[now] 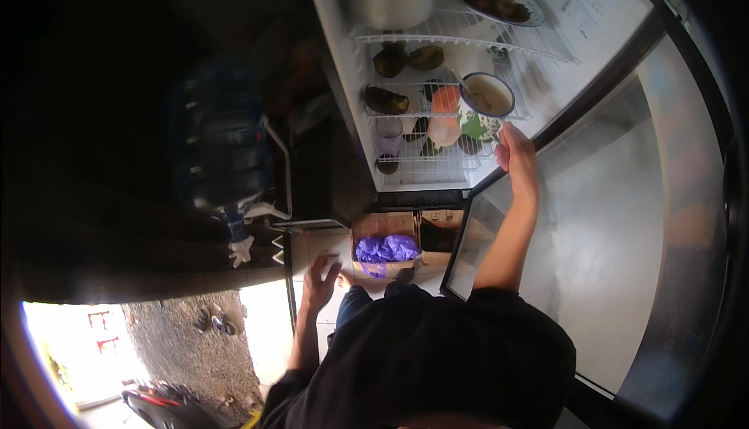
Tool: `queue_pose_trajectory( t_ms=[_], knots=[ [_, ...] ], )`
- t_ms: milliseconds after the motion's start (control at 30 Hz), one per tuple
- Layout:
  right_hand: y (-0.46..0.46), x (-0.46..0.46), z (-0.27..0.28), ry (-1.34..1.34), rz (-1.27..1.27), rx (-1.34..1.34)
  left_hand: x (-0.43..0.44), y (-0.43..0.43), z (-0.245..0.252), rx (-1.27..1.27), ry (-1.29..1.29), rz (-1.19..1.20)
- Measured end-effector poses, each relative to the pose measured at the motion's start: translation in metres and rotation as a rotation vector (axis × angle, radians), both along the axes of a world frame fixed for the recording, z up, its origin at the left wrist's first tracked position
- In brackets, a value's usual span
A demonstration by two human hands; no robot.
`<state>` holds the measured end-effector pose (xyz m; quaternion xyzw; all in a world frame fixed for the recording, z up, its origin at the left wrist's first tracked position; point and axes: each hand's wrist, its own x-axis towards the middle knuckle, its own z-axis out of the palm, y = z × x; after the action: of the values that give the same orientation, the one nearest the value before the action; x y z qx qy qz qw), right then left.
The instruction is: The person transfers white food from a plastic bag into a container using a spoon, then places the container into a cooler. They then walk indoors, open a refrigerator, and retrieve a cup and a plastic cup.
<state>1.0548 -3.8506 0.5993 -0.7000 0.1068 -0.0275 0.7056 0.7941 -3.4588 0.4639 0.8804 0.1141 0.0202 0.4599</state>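
Observation:
My right hand [516, 151] grips an enamel mug [484, 101] with a green and white pattern and a dark rim. Pale liquid and a spoon are in the mug, held at the front of an open refrigerator's wire shelves [468, 40]. Behind and below it lie avocado-like fruits [426, 57], an orange-pink bundle [445, 101] and a clear glass [389, 130]. A metal pot [389, 2] and a plate of food [497, 2] rest on the upper shelf. My left hand [320, 281] hangs low above the floor, fingers apart and holding nothing.
The refrigerator's glass door [597, 224] stands open at my right. Below the fridge sits a cardboard box [383, 223] with a purple plastic bag [386, 250]. At left, a large blue water bottle [219, 136] is upended over a tap [240, 250]. Bright daylight enters at lower left.

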Motion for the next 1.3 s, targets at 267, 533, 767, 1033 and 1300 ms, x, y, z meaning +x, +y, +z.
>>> queue_pose_trajectory(
  t_ms=[267,533,767,1033,1300],
  knots=[
    [0.055,-0.078,0.069,0.056,0.386,-0.069,0.102,-0.074,0.21,0.151,-0.649,-0.295],
    [0.071,-0.131,0.126,-0.057,0.649,-0.095,0.076,-0.062,0.242,0.091,-0.801,-0.317],
    [0.074,-0.139,0.161,-0.676,0.681,-0.12,0.049,-0.051,0.284,-0.062,-0.933,-0.354],
    [0.076,-0.137,0.181,-1.114,0.744,-0.107,0.02,-0.06,0.35,-0.376,-0.671,-0.316],
    [0.095,-0.162,0.18,-1.117,0.409,-0.118,0.028,-0.061,0.326,-0.369,-0.737,-0.364]
  ],
)
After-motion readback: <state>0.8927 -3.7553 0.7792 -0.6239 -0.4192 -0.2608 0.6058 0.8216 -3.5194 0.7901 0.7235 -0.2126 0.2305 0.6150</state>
